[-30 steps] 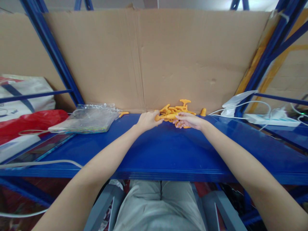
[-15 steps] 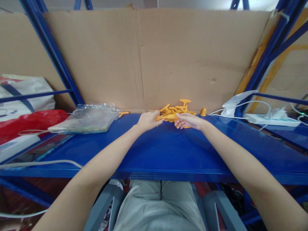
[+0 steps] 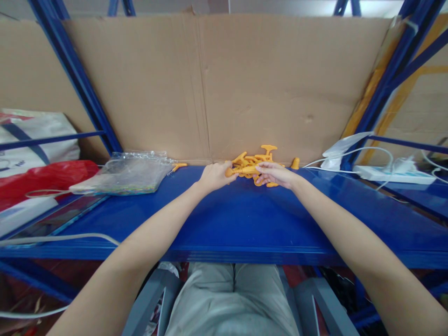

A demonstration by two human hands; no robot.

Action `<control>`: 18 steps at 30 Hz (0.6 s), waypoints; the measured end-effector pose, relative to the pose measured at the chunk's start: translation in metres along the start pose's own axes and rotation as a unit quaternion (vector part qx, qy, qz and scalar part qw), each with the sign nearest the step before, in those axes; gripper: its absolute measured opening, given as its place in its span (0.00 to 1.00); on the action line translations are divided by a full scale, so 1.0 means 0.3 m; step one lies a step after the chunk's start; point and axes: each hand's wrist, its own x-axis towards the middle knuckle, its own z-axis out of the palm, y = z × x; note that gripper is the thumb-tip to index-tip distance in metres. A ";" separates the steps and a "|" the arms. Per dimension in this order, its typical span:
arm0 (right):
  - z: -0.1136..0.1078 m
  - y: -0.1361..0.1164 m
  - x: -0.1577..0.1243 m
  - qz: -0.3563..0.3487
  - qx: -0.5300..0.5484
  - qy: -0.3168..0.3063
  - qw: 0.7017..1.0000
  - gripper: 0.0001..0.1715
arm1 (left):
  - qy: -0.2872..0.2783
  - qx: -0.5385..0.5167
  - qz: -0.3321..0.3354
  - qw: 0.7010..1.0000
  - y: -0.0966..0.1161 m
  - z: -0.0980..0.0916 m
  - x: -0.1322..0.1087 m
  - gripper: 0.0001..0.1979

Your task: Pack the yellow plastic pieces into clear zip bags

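Note:
In the head view my left hand is closed around the left end of an orange plastic part, whose rounded tip pokes out past the thumb. The fingers of my right hand pinch the same part at its right end. It lies roughly level between both hands, above the blue shelf. Right behind it is a pile of orange plastic pieces, some T-shaped and some with rings. My hands and the held part hide some of that pile.
An orange piece with a thin metal end lies left, beside clear plastic bags. One rounded orange piece stands right of the pile. A cardboard sheet backs the blue shelf. A white power strip lies far right.
The fingers of my right hand have shifted slightly on the orange part, showing more of the pieces below. My left hand keeps its grip in the same place.

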 end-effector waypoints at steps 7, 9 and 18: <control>0.023 -0.006 0.002 -0.002 0.058 0.021 0.998 0.04 | 0.005 -0.024 0.002 1.000 -0.009 0.011 -0.001 0.23; 0.025 -0.013 0.002 -0.011 0.082 0.041 0.996 0.05 | 0.017 -0.047 0.007 0.999 -0.021 0.012 0.000 0.28; -0.025 -0.038 0.017 -0.046 0.141 0.194 0.970 0.08 | 0.039 -0.025 -0.233 0.971 -0.255 0.068 0.020 0.26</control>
